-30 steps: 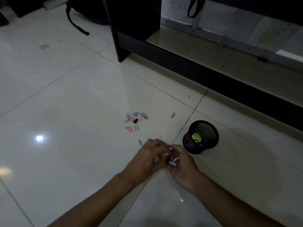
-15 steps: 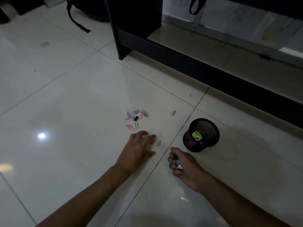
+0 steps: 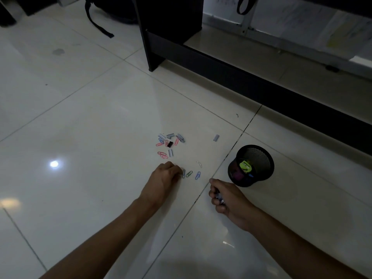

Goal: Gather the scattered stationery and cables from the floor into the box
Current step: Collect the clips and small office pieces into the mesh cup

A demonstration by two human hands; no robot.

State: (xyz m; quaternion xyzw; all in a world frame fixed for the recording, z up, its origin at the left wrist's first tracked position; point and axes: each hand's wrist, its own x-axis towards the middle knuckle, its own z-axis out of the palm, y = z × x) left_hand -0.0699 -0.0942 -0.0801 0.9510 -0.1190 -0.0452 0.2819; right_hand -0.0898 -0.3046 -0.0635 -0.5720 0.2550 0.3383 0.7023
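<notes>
A black mesh cup (image 3: 259, 156) stands on the floor tiles at right, with a green and a pink item inside. My right hand (image 3: 227, 196) hovers just left of it, fingers curled round several small metal pieces. My left hand (image 3: 164, 178) is on the floor with its fingers curled at a grey clip (image 3: 183, 173). A green paper clip (image 3: 189, 173), a blue one (image 3: 197, 175) and a white one (image 3: 199, 163) lie just right of its fingertips. Further away lies a cluster of coloured clips and staple strips (image 3: 169, 143), with a black binder clip (image 3: 170, 144) among them. One staple strip (image 3: 216, 137) lies apart.
A black furniture frame (image 3: 261, 87) runs across the back right, its leg (image 3: 153, 57) standing on the tiles. A black bag strap (image 3: 98, 25) lies at the top left. White panels lean behind the frame.
My hands have parted: the left one reached out to the clips on the floor and curled its fingers at one. The right hand stays closed on its pieces near the cup.
</notes>
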